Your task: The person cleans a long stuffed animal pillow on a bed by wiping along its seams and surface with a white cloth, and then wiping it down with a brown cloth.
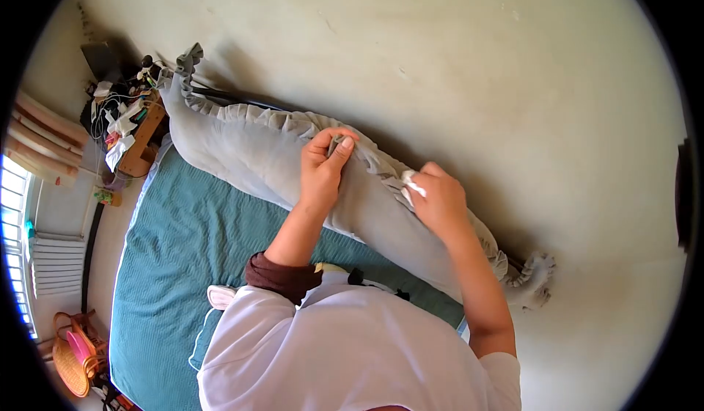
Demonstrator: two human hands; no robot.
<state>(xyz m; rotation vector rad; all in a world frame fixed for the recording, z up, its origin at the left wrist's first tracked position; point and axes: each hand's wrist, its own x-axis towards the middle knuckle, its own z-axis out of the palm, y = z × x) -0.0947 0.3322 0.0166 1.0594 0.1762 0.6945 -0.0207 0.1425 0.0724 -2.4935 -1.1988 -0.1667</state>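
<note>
A grey fabric cover [242,147] with a gathered, ruffled edge lies over a long headboard along the wall. My left hand [323,169] is closed, pinching a fold of the cover's ruffled edge between thumb and fingers. Further right along the same edge, my right hand [441,200] is closed around a crumpled white cloth or tissue [413,184], which rests against the grey fabric. Some of the right fingers are hidden from view. At the far left end the ruffle stands up, and part of a dark bar [242,98] shows behind it.
Below the headboard spreads a bed with a teal quilted cover [191,242]. A cluttered wooden bedside table [139,153] stands at its left. A wicker basket [71,363] is at the lower left, near a radiator [60,264]. The pale wall [484,66] rises behind the headboard.
</note>
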